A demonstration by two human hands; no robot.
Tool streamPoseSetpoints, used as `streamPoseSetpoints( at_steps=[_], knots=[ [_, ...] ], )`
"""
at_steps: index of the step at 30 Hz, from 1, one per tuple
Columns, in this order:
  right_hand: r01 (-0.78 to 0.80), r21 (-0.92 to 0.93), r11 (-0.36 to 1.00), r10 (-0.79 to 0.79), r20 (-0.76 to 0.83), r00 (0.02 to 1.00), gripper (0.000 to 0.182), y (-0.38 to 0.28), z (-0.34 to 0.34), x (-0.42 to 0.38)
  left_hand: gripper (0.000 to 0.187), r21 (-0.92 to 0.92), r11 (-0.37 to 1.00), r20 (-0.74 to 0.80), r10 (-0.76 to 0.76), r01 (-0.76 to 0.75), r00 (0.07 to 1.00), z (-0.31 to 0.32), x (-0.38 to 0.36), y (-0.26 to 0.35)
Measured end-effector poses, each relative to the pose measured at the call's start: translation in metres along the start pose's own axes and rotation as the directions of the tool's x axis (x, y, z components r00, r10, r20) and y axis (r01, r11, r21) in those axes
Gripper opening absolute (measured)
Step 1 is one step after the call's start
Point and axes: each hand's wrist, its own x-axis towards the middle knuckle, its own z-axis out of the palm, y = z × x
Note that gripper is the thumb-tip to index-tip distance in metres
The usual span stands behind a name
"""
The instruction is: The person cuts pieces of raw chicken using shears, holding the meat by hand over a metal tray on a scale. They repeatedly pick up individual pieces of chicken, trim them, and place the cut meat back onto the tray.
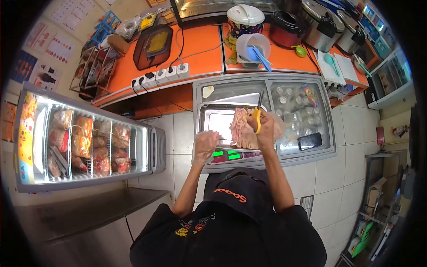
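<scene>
My right hand (265, 129) grips yellow-handled scissors (257, 121), their dark blades pointing away from me over the far side of the tray. Below and beside them, a pile of pale pink sliced raw meat (241, 131) fills the right part of a metal tray (207, 116). My left hand (205, 146), in a clear plastic glove, is closed at the tray's near left corner. Something pinkish shows at its fingertips, and I cannot tell what it is. A scale with green lit displays (233, 156) sits at the tray's near edge.
Tray and scale rest on a glass-topped chest freezer (329, 120) with a phone (310, 141) at right. Behind it, an orange counter (200, 50) carries a power strip (161, 76), a white tub with blue utensils (251, 48) and pots (321, 27). A lit display fridge (86, 138) stands left.
</scene>
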Motion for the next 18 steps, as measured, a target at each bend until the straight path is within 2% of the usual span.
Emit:
streamPoseSetpoints(
  at_steps=[2,3,4,6,7,9,10,11,13,15,16,17,18],
  knots=[
    [-0.061,-0.116,0.991,0.069,0.065,0.996,0.026,0.006,-0.021,-0.005,0.023,-0.126,0.988,-0.022,-0.097,0.094,0.995,-0.002,0.014,0.007],
    [-0.116,-0.172,0.978,0.131,0.077,0.988,0.026,0.02,-0.034,-0.01,0.031,0.044,0.999,0.266,-0.036,0.025,0.963,-0.006,0.019,-0.003],
    [-0.164,-0.229,0.96,0.189,0.091,0.978,0.027,0.024,-0.039,-0.014,0.033,0.031,0.998,0.344,-0.056,0.048,0.937,-0.009,0.019,-0.009],
    [-0.203,-0.294,0.934,0.211,-0.002,0.977,0.03,0.03,-0.054,-0.028,0.038,0.01,0.996,0.494,-0.086,0.093,0.865,-0.014,0.019,-0.017],
    [-0.206,-0.311,0.928,0.197,-0.061,0.979,0.03,0.037,-0.067,-0.034,0.05,0.048,0.983,0.639,-0.167,0.177,0.751,-0.037,0.033,-0.003],
    [-0.19,-0.354,0.916,0.137,-0.17,0.976,0.032,0.046,-0.09,-0.047,0.052,-0.026,0.954,0.372,-0.269,0.3,0.888,-0.002,0.009,-0.019],
    [-0.169,-0.383,0.908,0.091,-0.214,0.973,0.033,0.047,-0.101,-0.052,0.053,-0.076,0.934,0.226,-0.325,0.349,0.918,0.026,-0.006,-0.028],
    [-0.145,-0.412,0.899,0.039,-0.255,0.966,0.034,0.049,-0.109,-0.054,0.063,-0.021,0.927,0.195,-0.363,0.374,0.911,0.06,-0.018,-0.034],
    [-0.159,-0.381,0.911,0.046,-0.289,0.956,0.035,0.056,-0.122,-0.059,0.062,-0.07,0.918,0.304,-0.353,0.391,0.885,0.072,-0.001,-0.005],
    [-0.163,-0.379,0.911,0.047,-0.297,0.954,0.037,0.059,-0.126,-0.061,0.063,-0.33,0.856,0.379,-0.265,0.397,0.887,0.104,0.014,0.009],
    [-0.143,-0.404,0.903,0.03,-0.274,0.961,0.037,0.059,-0.126,-0.062,0.064,-0.546,0.746,0.38,-0.185,0.381,0.906,0.114,0.022,0.012],
    [-0.123,-0.428,0.895,0.014,-0.249,0.968,0.037,0.06,-0.127,-0.063,0.065,-0.551,0.74,0.42,-0.152,0.384,0.895,0.119,0.025,0.012],
    [-0.101,-0.451,0.887,-0.003,-0.224,0.975,0.038,0.061,-0.128,-0.063,0.065,-0.501,0.78,0.378,-0.192,0.375,0.905,0.115,0.027,0.012]
  ],
)
